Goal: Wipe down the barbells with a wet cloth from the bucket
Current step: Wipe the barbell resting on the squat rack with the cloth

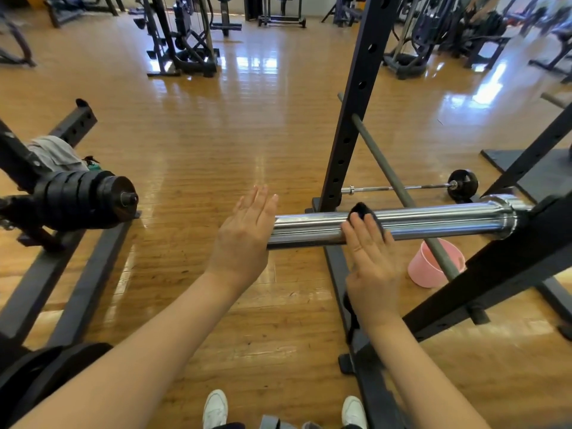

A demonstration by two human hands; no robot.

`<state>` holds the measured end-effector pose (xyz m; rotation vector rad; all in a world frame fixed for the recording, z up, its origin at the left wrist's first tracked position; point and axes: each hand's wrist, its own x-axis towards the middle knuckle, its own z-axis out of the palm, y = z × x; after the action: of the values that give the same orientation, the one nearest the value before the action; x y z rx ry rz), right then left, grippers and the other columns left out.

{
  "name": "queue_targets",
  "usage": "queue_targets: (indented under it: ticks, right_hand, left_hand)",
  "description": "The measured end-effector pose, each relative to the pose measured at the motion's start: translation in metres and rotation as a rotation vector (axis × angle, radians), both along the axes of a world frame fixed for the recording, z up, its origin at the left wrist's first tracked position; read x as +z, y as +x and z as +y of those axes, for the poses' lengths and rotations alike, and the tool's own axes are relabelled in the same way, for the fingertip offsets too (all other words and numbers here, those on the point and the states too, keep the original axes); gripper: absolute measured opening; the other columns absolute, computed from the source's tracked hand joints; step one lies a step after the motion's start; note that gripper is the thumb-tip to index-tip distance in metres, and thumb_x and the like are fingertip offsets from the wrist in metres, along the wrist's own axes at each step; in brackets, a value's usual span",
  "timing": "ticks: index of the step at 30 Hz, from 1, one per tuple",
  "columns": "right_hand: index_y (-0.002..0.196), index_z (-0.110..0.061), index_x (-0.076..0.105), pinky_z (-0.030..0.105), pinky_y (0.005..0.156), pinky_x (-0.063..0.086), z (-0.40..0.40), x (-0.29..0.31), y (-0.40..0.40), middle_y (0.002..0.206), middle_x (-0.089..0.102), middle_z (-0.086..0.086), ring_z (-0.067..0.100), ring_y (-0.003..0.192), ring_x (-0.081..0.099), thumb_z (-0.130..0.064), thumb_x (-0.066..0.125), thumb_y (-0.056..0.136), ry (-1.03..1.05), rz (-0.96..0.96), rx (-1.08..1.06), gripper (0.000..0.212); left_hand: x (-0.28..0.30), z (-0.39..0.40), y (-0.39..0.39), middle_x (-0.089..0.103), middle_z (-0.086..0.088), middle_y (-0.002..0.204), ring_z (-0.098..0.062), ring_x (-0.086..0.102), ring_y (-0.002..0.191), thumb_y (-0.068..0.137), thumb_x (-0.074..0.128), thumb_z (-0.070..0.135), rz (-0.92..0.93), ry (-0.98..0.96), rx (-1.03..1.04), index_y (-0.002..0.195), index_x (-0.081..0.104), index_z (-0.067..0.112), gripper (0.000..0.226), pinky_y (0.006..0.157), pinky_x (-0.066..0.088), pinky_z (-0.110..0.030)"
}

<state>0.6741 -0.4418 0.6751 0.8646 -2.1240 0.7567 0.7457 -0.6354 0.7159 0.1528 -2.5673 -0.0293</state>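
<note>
We are looking down at a thick, shiny chrome barbell sleeve (433,219) that is lying level across the right half of the view, its right end sitting in a black steel squat rack (349,119). Our right hand (373,267) is resting on the near side of that sleeve with straight, spread fingers, pressing a small dark cloth (365,212) onto the metal; the cloth is draping over the top of the sleeve just beyond the fingertips. Our left hand (244,236) is hovering at the sleeve's free left end, fingers straight and close together, palm down, covering the tip; we cannot tell whether it is touching the steel. A pink plastic bucket (431,264) is standing on the wooden floor (232,144) below the sleeve, to the right of the right hand, partly behind a slanting grey bar (399,184). Beyond the sleeve a thin barbell with a black plate (462,184) is lying on the floor. Well to the left of the sleeve, black plates (83,199) are sitting stacked on another bar.
</note>
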Motion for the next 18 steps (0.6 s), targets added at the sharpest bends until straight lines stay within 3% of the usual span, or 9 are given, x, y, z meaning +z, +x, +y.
queue_targets:
  ticks: [3, 5, 8, 11, 13, 18]
  right_hand:
    - [0.13, 0.0, 0.05, 0.034, 0.118, 0.01, -0.001, 0.007, -0.006, 0.138, 0.043, 0.01, 0.015, 0.139, 0.024, 0.02, 0.044, 0.075, -0.186, -0.151, -0.147, 0.059]
    - [0.132, 0.001, 0.049, 0.039, 0.117, 0.009, -0.027, 0.01, 0.007, 0.14, 0.044, 0.013, 0.025, 0.138, 0.027, 0.024, 0.044, 0.072, -0.274, -0.237, -0.253, 0.065]
    - [0.131, -0.001, 0.049, 0.045, 0.115, 0.008, -0.058, 0.006, 0.03, 0.137, 0.048, 0.014, 0.027, 0.135, 0.031, 0.014, 0.036, 0.077, -0.169, -0.137, -0.115, 0.057]
    - [0.128, -0.003, 0.051, 0.047, 0.113, 0.02, -0.045, 0.002, 0.023, 0.135, 0.049, 0.011, 0.024, 0.132, 0.037, 0.01, 0.041, 0.083, -0.015, 0.005, 0.038, 0.049]
    - [0.129, -0.002, 0.051, 0.048, 0.112, 0.024, -0.021, 0.001, 0.006, 0.136, 0.047, 0.009, 0.022, 0.134, 0.036, 0.013, 0.044, 0.081, 0.007, 0.038, 0.011, 0.051]
    - [0.131, 0.001, 0.049, 0.039, 0.117, 0.01, 0.0, -0.001, -0.013, 0.138, 0.045, 0.014, 0.022, 0.136, 0.028, 0.007, 0.033, 0.082, -0.144, -0.112, -0.219, 0.052]
  left_hand:
    - [0.002, -0.001, 0.001, 0.053, -0.029, 0.129, -0.042, 0.05, 0.122, 0.056, 0.075, -0.018, 0.0, -0.029, -0.017, 0.125, 0.053, -0.01, 0.073, 0.103, 0.029, -0.05]
    - [0.002, -0.002, 0.001, 0.052, -0.03, 0.13, -0.042, 0.049, 0.123, 0.059, 0.075, -0.016, -0.002, -0.045, -0.036, 0.126, 0.051, -0.01, 0.072, 0.104, 0.03, -0.05]
    - [0.001, -0.002, 0.002, 0.051, -0.03, 0.131, -0.042, 0.048, 0.124, 0.06, 0.076, -0.014, -0.01, -0.043, -0.041, 0.127, 0.051, -0.01, 0.071, 0.104, 0.03, -0.049]
    - [0.003, -0.002, 0.003, 0.051, -0.03, 0.131, -0.042, 0.049, 0.124, 0.061, 0.077, -0.013, -0.028, -0.029, -0.052, 0.126, 0.051, -0.01, 0.071, 0.104, 0.03, -0.05]
    - [0.004, -0.003, 0.003, 0.051, -0.029, 0.132, -0.041, 0.048, 0.124, 0.06, 0.077, -0.013, -0.037, -0.024, -0.059, 0.128, 0.05, -0.008, 0.073, 0.104, 0.029, -0.05]
    - [0.007, -0.005, 0.008, 0.037, -0.021, 0.146, -0.036, 0.034, 0.136, 0.062, 0.08, -0.005, -0.103, -0.03, -0.075, 0.143, 0.03, 0.003, 0.096, 0.11, 0.023, -0.045]
